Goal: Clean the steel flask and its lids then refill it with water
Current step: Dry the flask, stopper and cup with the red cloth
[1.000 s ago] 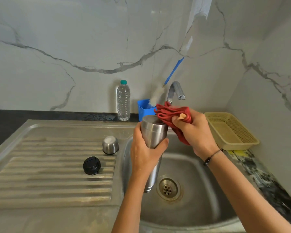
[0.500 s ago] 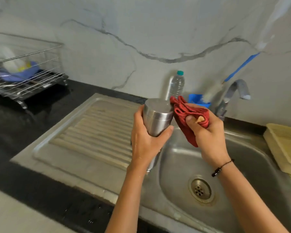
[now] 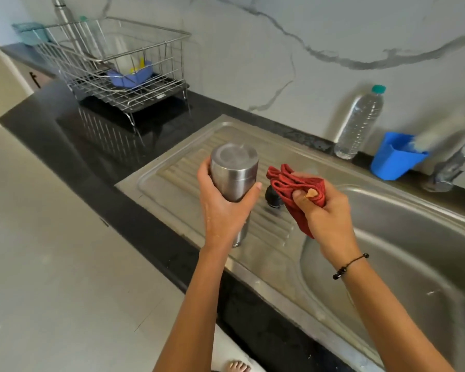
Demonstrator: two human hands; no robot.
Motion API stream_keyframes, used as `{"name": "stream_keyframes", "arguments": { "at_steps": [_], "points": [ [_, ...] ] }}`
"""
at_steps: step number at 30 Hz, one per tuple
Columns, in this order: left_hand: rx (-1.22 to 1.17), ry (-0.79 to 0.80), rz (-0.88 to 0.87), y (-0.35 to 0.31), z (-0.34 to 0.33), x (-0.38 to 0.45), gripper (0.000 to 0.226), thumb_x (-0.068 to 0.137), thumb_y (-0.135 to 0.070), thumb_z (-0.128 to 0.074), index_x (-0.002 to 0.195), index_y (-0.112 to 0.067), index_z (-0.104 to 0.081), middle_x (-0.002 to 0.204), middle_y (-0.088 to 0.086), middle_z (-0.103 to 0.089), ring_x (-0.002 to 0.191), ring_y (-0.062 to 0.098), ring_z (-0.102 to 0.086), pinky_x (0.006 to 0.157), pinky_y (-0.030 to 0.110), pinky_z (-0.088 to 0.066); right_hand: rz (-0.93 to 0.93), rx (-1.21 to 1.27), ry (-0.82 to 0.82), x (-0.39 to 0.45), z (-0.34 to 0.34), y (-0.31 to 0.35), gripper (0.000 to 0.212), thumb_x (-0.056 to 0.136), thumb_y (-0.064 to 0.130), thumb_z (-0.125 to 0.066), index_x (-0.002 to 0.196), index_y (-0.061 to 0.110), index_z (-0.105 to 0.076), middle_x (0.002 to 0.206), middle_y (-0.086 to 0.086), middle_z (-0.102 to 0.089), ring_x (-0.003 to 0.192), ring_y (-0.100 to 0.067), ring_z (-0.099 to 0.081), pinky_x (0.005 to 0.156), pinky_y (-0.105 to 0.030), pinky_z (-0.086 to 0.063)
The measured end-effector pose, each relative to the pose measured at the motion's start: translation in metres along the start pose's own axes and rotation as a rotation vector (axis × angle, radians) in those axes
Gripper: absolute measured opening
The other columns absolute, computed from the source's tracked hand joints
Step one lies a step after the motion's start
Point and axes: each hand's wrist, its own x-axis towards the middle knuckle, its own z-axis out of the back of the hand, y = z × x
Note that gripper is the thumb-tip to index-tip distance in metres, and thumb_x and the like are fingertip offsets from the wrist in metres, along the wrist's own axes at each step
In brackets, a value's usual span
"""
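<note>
Two hands in view, both occupied. Left hand (image 3: 223, 210): fingers and thumb wrapped round the steel flask (image 3: 232, 174), held base-up over the ribbed drainboard (image 3: 188, 167), clear of its surface. Right hand (image 3: 325, 210): fingers curled on a bunched red cloth (image 3: 295, 187), just beside the flask, not touching it. Black lid (image 3: 273, 198): on the drainboard, partly hidden behind the cloth. Sink basin (image 3: 403, 264): to the right, steel. Plastic water bottle (image 3: 360, 122): upright against the marble wall. Blue cup (image 3: 393, 159): beside the bottle; its contents are blurred. Wire dish rack (image 3: 113, 65): far left on the black counter (image 3: 73, 135), holding a blue dish.
</note>
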Motion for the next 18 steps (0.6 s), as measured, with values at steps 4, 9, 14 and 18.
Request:
{"name": "stream_keyframes", "arguments": {
  "at_steps": [4, 9, 14, 18],
  "points": [
    [0.013, 0.028, 0.017, 0.003, 0.006, -0.001, 0.088, 0.071, -0.028, -0.083, 0.134, -0.038, -0.023, 0.131, -0.01, -0.045, 0.114, 0.002, -0.05, 0.092, 0.018, -0.044, -0.033, -0.008, 0.024, -0.005, -0.004, -0.002, 0.041, 0.086, 0.002, -0.06, 0.085, 0.043, -0.067, 0.09, 0.019, -0.071, 0.094, -0.012, -0.067, 0.087, -0.033, -0.053],
    [0.011, 0.064, 0.004, 0.005, 0.012, -0.002, 0.09, 0.07, -0.035, -0.082, 0.134, -0.041, -0.019, 0.131, -0.013, -0.044, 0.116, 0.001, -0.049, 0.092, 0.019, -0.044, -0.039, -0.041, 0.057, -0.01, -0.006, -0.004, 0.038, 0.087, 0.005, -0.06, 0.086, 0.043, -0.066, 0.09, 0.018, -0.071, 0.093, -0.007, -0.066, 0.089, -0.034, -0.052],
    [-0.013, 0.088, -0.012, 0.007, 0.015, -0.003, 0.088, 0.067, -0.041, -0.079, 0.131, -0.043, -0.019, 0.124, -0.024, -0.041, 0.113, -0.009, -0.047, 0.086, 0.007, -0.043, -0.053, -0.03, 0.08, -0.016, -0.007, -0.004, 0.033, 0.088, 0.002, -0.058, 0.091, 0.034, -0.065, 0.096, 0.014, -0.07, 0.095, -0.005, -0.066, 0.086, -0.026, -0.051],
    [-0.02, 0.1, -0.047, 0.006, 0.018, -0.003, 0.087, 0.066, -0.048, -0.079, 0.129, -0.048, -0.019, 0.125, -0.026, -0.04, 0.115, -0.005, -0.048, 0.089, 0.011, -0.045, -0.078, -0.053, 0.081, -0.019, -0.005, -0.006, 0.031, 0.088, 0.004, -0.059, 0.095, 0.032, -0.065, 0.102, 0.007, -0.07, 0.099, -0.009, -0.065, 0.092, -0.033, -0.05]
  ]
}}
